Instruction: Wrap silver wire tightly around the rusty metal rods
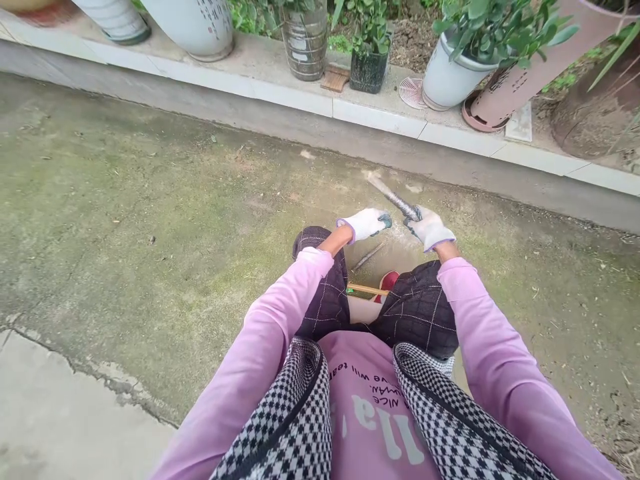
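My right hand [431, 229], in a white work glove with dark grey fingertips, is closed around one end of a rod-like thing [395, 199]. The rod has a dark, silvery speckled part near the hand and a pale, blurred far end; its exact kind is unclear. It slants up and left over the concrete. My left hand [369, 223], gloved the same way, is just left of it with fingers curled together. Whatever they may hold is hidden. Below, between my knees, a thin dark stick-like piece [369, 257] with a tan tip lies on the ground near whitish dust.
A low white-tiled ledge [375, 119] runs across the top, bearing several potted plants, including a white pot [453, 73] and a leaning pink pot [515, 87]. Under me is part of a wooden-edged seat [367, 289]. Mossy concrete [150, 220] spreads to the left.
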A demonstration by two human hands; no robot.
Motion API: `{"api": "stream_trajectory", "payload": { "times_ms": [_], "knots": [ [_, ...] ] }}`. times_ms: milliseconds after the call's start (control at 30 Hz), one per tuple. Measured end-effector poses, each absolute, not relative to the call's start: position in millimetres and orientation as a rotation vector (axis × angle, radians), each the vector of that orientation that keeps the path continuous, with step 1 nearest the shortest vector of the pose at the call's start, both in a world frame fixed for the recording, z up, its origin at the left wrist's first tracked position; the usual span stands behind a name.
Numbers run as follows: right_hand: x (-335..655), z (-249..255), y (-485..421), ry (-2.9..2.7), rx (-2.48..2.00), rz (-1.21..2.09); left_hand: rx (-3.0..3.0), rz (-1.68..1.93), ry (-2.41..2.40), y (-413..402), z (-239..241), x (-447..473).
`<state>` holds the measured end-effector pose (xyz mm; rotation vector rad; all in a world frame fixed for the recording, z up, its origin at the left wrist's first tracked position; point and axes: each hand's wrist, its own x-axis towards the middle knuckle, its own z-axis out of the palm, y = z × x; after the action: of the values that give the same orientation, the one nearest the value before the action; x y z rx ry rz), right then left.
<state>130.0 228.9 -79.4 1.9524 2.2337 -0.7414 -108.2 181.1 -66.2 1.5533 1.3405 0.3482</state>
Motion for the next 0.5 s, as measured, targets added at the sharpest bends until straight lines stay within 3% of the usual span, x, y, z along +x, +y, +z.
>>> {"api": "stream_trajectory", "payload": {
  "times_ms": [233,500],
  "knots": [
    [152,-80,243,2.096,1.735,-0.467,1.784,0.182,1.448,203,-69,-121],
    [153,-84,235,2.194,1.498,-0.753,1.604,0.319,1.366,215,-85,-127]
  ]
}}
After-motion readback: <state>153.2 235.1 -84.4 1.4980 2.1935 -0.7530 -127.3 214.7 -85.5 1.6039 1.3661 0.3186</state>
